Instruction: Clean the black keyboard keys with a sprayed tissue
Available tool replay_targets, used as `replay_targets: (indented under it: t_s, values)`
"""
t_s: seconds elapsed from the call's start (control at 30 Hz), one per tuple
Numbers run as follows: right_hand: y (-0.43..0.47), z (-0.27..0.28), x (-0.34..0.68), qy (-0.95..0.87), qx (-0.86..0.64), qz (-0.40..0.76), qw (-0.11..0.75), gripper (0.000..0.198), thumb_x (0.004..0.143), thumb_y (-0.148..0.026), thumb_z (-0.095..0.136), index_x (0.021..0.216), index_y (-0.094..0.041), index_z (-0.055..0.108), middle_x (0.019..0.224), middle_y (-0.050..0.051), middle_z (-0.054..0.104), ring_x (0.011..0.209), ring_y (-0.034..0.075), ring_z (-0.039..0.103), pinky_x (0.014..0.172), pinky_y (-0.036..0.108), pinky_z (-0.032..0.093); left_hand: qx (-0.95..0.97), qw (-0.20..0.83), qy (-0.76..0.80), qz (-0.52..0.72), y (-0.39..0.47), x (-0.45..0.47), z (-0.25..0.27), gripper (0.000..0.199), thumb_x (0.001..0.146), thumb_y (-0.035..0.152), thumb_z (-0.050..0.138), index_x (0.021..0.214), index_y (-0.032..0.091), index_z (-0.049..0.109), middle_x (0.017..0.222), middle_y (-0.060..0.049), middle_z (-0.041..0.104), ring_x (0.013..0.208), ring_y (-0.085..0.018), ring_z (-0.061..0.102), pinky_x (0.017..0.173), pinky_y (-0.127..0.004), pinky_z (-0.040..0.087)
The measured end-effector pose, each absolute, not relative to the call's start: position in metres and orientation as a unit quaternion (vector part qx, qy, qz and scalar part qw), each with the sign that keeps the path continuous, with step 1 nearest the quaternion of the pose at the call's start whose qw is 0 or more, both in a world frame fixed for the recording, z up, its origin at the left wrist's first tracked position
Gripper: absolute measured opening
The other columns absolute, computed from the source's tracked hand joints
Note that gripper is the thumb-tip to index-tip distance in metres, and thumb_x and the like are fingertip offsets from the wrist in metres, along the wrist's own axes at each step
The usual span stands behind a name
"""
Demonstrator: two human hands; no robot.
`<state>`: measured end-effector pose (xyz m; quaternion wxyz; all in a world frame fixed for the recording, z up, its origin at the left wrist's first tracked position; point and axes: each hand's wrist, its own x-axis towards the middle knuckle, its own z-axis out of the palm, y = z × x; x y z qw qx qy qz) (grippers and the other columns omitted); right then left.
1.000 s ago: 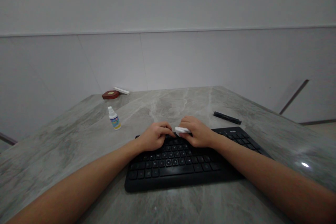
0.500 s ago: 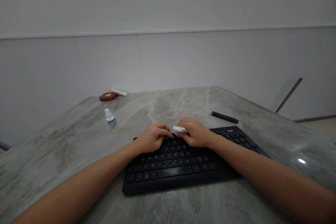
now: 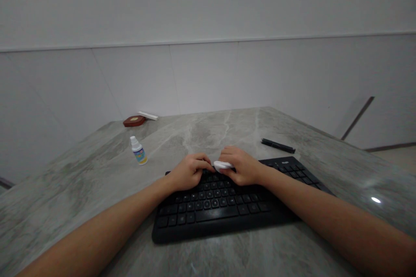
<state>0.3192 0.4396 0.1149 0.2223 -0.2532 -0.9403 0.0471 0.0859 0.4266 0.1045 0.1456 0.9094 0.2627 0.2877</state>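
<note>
A black keyboard point(image 3: 216, 214) lies at a slight angle on the marbled table. My left hand point(image 3: 189, 172) is closed around its far edge at the upper left, fingers curled, one digit reaching right along the top keys. In my right hand point(image 3: 240, 166) a small white pad point(image 3: 222, 165) is pinched between thumb and fingers. It touches or hovers just over the top row of keys, close to the tip of my left hand's digit; contact cannot be made out. My right forearm covers part of the keyboard's right side.
A small white spray bottle point(image 3: 139, 151) with a colourful label stands left of the keyboard. Behind it, a reddish-brown case point(image 3: 134, 121) and a white flat bar point(image 3: 148, 116) lie near the wall. A black pen point(image 3: 278, 145) rests beyond the keyboard's right side.
My right hand and the white pad have shifted very slightly down toward the keys. My left hand keeps its place on the keyboard; the other objects stay put.
</note>
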Motion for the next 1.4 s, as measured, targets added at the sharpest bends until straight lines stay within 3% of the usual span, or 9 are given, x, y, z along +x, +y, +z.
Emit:
replay_targets:
  t_s: [1.4]
  values:
    - [0.4382,0.1159,0.3177,-0.93,-0.292,0.009,0.223,0.008,0.083,-0.019,0.06,0.076,-0.016,0.058,0.078,0.005,0.06,0.081,0.021,0.052,0.074,0.035,0.038,0.907,0.153,0.263,0.291,0.4266,0.0857,0.1042,0.049,0.07,-0.008,0.04,0.095,0.019,0.074,0.098,-0.004,0.067,0.091,-0.017,0.064,0.086,-0.033,0.052]
